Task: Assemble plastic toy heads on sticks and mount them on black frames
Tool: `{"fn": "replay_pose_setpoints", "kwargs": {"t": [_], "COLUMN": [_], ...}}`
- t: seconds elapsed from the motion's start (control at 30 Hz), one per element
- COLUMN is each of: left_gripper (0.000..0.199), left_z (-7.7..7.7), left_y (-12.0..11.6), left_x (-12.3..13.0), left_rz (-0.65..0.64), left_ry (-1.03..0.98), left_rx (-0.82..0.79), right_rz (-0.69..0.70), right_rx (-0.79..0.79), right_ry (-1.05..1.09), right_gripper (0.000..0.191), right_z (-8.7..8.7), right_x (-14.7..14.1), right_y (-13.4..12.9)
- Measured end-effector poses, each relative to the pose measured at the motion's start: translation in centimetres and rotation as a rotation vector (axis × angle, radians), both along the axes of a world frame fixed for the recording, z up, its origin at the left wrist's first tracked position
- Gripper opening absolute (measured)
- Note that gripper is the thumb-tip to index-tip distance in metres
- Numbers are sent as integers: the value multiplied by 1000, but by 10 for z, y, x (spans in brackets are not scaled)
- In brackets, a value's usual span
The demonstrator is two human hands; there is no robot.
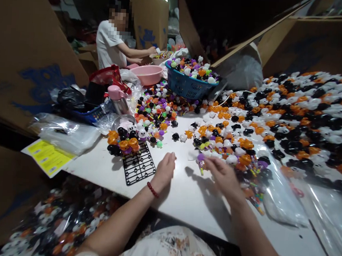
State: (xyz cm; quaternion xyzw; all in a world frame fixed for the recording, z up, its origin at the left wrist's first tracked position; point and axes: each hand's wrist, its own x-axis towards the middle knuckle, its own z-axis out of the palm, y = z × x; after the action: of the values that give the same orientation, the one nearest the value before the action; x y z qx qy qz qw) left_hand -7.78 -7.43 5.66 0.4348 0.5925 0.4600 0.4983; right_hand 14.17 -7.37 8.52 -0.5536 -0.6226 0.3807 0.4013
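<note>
My right hand (pixel 221 174) pinches a small purple-topped toy (pixel 200 158) with a yellow and purple lower part, above the white table (pixel 184 205). My left hand (pixel 166 168) is over the table to the left, its fingers curled together; whether anything is between them is hidden. Beside it on the left lies a black grid rack (pixel 138 166), with orange, black and white toy heads (pixel 124 142) at its far end. A pile of orange, white, black and purple toys (pixel 219 140) spreads just beyond my right hand.
A blue basket (pixel 189 83) heaped with toys stands at the back, near a pink basin (pixel 147 75). Clear plastic bags (pixel 284 199) lie right, others (pixel 64 132) left. A pink-capped flask (pixel 117 100) stands back left. A person (pixel 109 44) sits beyond. Large cartons flank the table.
</note>
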Motion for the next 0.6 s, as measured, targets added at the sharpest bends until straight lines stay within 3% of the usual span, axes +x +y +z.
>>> {"fn": "replay_pose_setpoints", "kwargs": {"t": [0.07,0.13,0.2,0.27,0.37,0.47,0.53,0.6], "left_gripper": [19,31,43,38,23,15,18,25], "left_z": [7,8,3,-4,-13,-14,-13,-11], "left_y": [25,49,66,75,66,42,31,31], "left_x": [-17,-32,-39,-39,-26,-9,-1,2], "left_rz": [32,29,4,-48,-172,-316,-389,-364], "left_ry": [429,746,898,923,794,407,132,8], "left_rx": [201,251,189,160,234,287,241,161], "right_rz": [-212,-354,-347,-231,-27,138,187,188], "right_rx": [218,420,490,444,389,409,394,339], "right_ry": [-184,-404,-523,-510,-432,-355,-300,-271], "right_gripper": [40,41,42,41,41,48,51,52], "right_z": [10,15,14,5,-19,-41,-50,-55], "right_x": [27,44,45,30,-7,-39,-49,-51], "right_y": [14,23,26,22,13,11,12,14]}}
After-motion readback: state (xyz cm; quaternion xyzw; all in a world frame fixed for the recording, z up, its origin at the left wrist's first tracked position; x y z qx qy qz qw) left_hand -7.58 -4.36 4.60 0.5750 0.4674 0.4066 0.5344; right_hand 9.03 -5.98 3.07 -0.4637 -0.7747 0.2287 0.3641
